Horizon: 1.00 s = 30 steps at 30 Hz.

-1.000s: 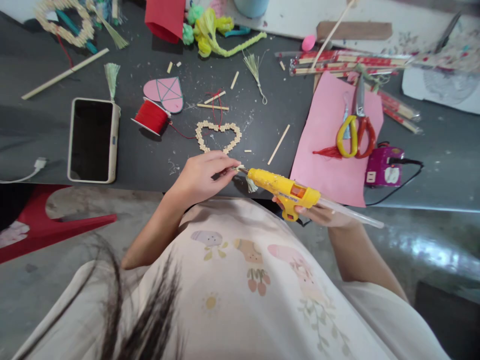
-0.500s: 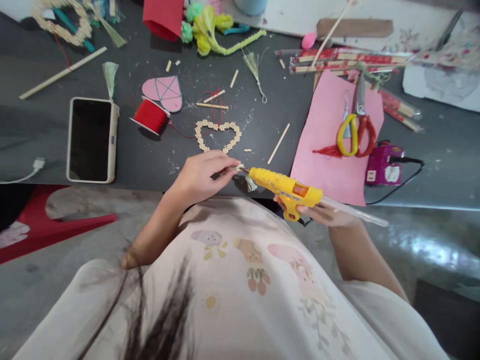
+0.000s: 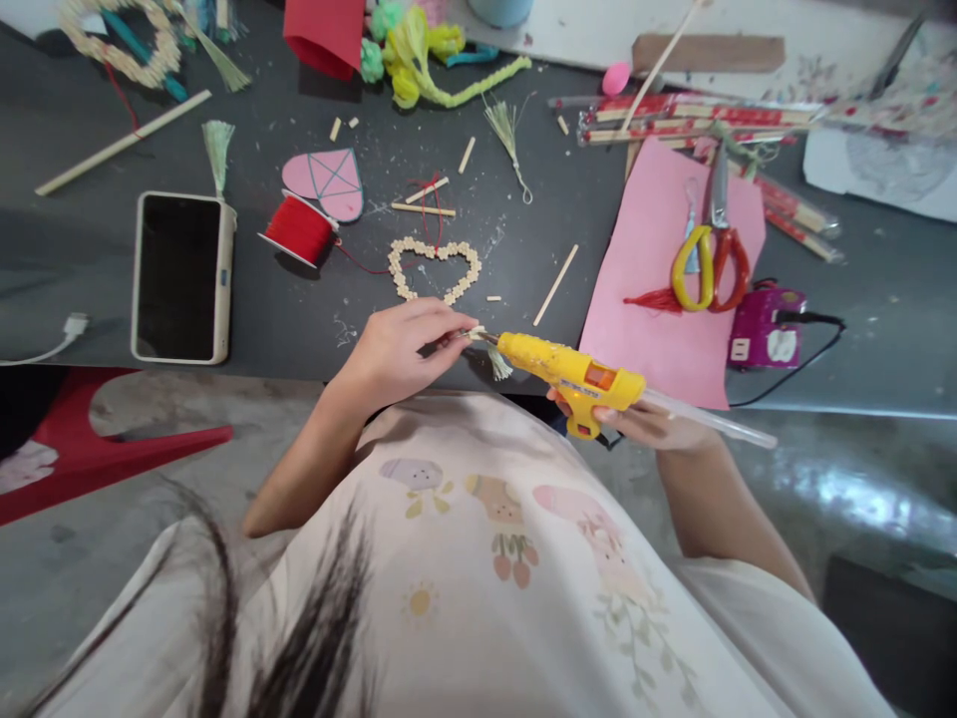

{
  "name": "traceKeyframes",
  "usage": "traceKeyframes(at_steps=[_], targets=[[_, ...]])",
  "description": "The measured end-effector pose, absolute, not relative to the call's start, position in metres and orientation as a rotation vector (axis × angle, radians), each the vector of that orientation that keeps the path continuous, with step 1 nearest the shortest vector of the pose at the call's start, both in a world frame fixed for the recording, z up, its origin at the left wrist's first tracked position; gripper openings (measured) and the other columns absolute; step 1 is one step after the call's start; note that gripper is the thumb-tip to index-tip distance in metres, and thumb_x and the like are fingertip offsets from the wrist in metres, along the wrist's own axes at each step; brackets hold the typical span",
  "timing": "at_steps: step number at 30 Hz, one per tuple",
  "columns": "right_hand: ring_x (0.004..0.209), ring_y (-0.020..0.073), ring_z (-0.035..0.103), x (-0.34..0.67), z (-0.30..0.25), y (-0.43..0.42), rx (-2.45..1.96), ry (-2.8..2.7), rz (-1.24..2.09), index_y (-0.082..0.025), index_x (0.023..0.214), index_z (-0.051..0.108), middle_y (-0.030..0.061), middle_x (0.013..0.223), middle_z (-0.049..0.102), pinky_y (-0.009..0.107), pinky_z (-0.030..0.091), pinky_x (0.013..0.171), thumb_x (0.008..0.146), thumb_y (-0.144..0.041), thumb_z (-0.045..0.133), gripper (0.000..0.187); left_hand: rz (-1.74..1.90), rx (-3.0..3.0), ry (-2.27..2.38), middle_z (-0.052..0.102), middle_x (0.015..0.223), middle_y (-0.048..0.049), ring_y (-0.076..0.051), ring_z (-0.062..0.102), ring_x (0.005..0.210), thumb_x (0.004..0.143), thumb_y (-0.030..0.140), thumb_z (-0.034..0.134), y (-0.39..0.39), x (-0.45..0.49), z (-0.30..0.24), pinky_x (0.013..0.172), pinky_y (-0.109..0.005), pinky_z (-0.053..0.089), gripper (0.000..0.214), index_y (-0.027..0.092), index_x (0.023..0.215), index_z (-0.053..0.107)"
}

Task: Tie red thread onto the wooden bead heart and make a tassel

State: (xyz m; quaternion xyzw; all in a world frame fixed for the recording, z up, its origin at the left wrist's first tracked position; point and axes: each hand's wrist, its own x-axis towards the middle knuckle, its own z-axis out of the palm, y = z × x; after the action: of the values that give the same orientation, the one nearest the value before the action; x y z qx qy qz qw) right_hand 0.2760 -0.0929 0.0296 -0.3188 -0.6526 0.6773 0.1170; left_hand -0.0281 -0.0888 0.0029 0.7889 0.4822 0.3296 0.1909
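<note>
My left hand (image 3: 408,344) is closed in a pinch on a small pale piece (image 3: 477,332) near the table's front edge. A pale tassel (image 3: 500,365) shows just below it; whether the two are joined I cannot tell. Wrapped round the handle of a yellow hot glue gun (image 3: 572,374) is my right hand (image 3: 658,424), partly hidden by the gun. The nozzle points left and is at or very near the pinched piece. A clear glue stick (image 3: 710,419) sticks out of the gun's back. Beyond my left hand lies a beaded-looking cream heart (image 3: 468,249) with red thread.
Left of the heart are a red thread spool (image 3: 300,229), a pink card piece (image 3: 340,184) and a phone (image 3: 183,279). Scissors (image 3: 718,249) lie on pink paper (image 3: 628,289) at right, beside a purple box (image 3: 770,324) with a cable. Short sticks (image 3: 555,285) are scattered about.
The glue gun and my right hand have shifted very slightly to the right. My left hand has hardly moved and keeps its pinch.
</note>
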Motion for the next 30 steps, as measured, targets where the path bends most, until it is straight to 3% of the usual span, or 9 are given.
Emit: traceKeyframes(at_steps=[9,14,19,25,30], targets=[[0.082,0.0166,0.064,0.276,0.029,-0.094,-0.959,-1.901,1.95,-0.027,0.13,0.056,0.0084,0.121,0.063,0.03,0.057,0.067,0.094,-0.043,0.049,0.04,0.938,2.222,1.351,0.073,0.084,-0.0017,-0.011,0.066,0.077,0.087,0.022,0.06,-0.089,-0.029,0.003,0.071,-0.02,0.052,0.017,0.02,0.096,0.074],[0.099,0.02,0.065,0.279,0.027,-0.095,-0.961,-1.857,2.02,-0.027,0.138,0.046,0.009,0.122,0.064,0.031,0.058,0.076,0.094,-0.039,0.05,0.046,0.897,2.221,1.367,0.073,0.085,-0.0017,-0.011,0.066,0.078,0.087,0.024,0.059,-0.089,-0.029,0.004,0.072,-0.02,0.052,0.018,0.02,0.097,0.074],[0.109,0.0193,0.064,0.28,0.024,-0.097,-0.944,-1.758,2.068,-0.028,0.135,0.047,0.0083,0.122,0.064,0.03,0.057,0.083,0.095,-0.036,0.05,0.041,0.9,2.213,1.374,0.073,0.085,-0.0018,-0.011,0.066,0.078,0.088,0.024,0.058,-0.089,-0.029,0.004,0.072,-0.021,0.052,0.018,0.02,0.096,0.074],[0.105,0.0167,0.064,0.285,0.019,-0.097,-0.898,-1.74,2.108,-0.03,0.134,0.048,0.0067,0.122,0.064,0.027,0.057,0.08,0.095,-0.035,0.051,0.039,0.92,2.21,1.359,0.073,0.086,-0.002,-0.011,0.066,0.079,0.088,0.023,0.059,-0.089,-0.028,0.003,0.074,-0.021,0.052,0.018,0.02,0.097,0.074],[0.087,0.0169,0.064,0.286,0.024,-0.096,-1.005,-1.85,2.032,-0.024,0.123,0.058,0.0087,0.106,0.066,0.027,0.056,0.071,0.093,-0.046,0.051,0.038,0.963,2.189,1.322,0.073,0.083,-0.0012,-0.01,0.065,0.076,0.086,0.021,0.061,-0.088,-0.028,0.003,0.071,-0.02,0.051,0.016,0.019,0.095,0.074]])
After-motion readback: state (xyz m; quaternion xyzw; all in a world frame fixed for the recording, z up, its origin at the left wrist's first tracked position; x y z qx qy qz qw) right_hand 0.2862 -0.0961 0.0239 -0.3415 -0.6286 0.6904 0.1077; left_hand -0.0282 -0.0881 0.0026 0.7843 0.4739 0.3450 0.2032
